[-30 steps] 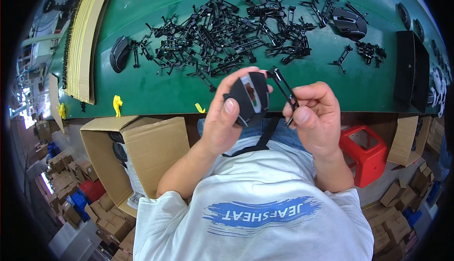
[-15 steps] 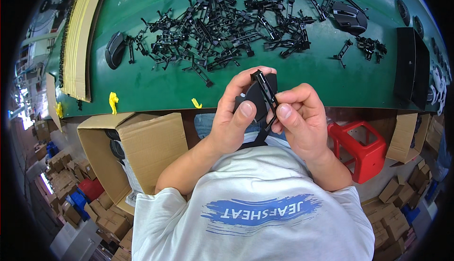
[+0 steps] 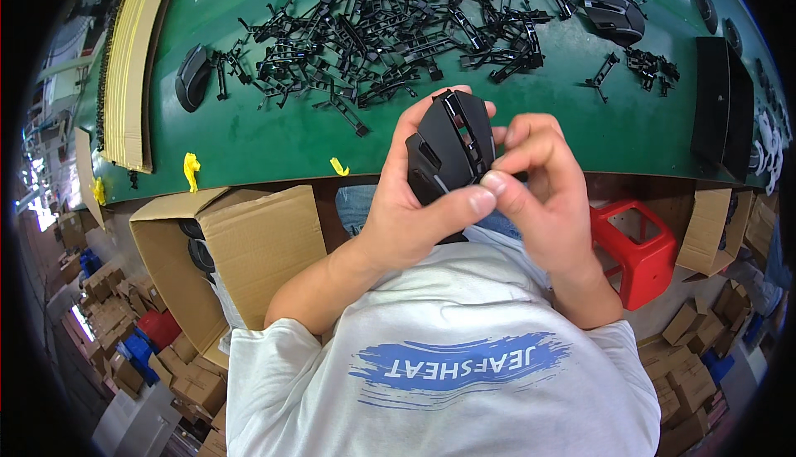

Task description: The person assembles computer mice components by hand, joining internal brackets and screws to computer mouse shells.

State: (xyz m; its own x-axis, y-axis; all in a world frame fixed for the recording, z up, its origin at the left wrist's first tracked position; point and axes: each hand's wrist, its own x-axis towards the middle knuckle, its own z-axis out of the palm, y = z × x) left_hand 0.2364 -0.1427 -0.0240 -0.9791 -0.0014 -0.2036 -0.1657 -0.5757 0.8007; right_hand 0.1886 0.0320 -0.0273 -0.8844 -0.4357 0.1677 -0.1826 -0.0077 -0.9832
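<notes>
My left hand [image 3: 406,200] is wrapped round a black computer mouse [image 3: 454,138], its top facing up and tilted, above the table's near edge. A glossy black slotted strip runs along the middle of the mouse's top. Thumb and forefinger of my right hand [image 3: 539,183] press together at the near right end of that strip, touching the mouse. Whether those fingertips grip a separate small part is hidden. Beyond my hands, a large loose pile of narrow black plastic clips [image 3: 356,38] lies on the green table [image 3: 274,142].
Another black mouse [image 3: 193,78] lies left of the pile, and one more [image 3: 613,16] to its right. Small black parts [image 3: 651,72] sit near a black box [image 3: 723,109]. Below the table are an open carton [image 3: 265,233] and a red stool [image 3: 643,258]. Yellow scraps [image 3: 191,171] lie along the edge.
The mouse has turned from edge-on to show its top, and has risen slightly away from my body. My right fingers have shifted to its near end.
</notes>
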